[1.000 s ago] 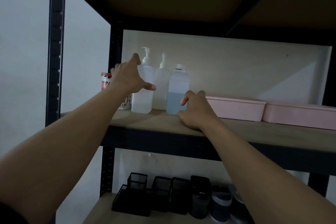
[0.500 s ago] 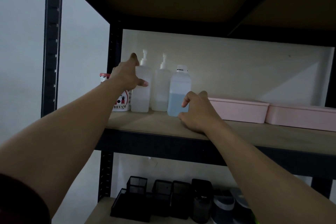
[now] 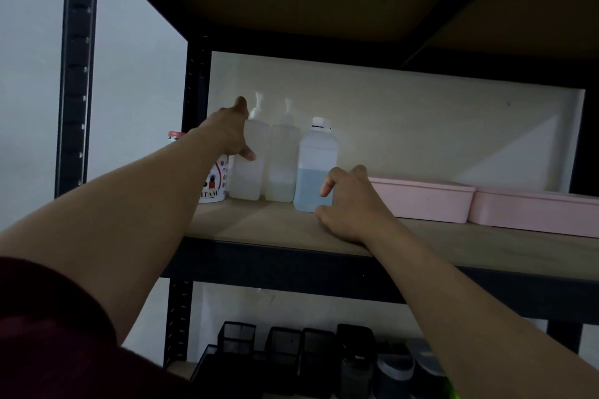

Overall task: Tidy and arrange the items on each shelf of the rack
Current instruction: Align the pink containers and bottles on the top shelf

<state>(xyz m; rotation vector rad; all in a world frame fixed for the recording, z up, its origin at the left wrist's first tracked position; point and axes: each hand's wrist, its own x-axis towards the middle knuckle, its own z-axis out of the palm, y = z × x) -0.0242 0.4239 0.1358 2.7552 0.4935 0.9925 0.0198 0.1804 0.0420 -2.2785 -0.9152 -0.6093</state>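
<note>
The room is dim and the picture soft and grainy. Pale light brightens the off-white back wall behind the shelf, crossed by a diagonal shadow at far right; the lower shelf lies murky.

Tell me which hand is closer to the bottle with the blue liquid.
Right. The right hand rests on the shelf right beside the blue liquid bottle. The left hand is at the leftmost pump bottle, two bottles away.
</note>
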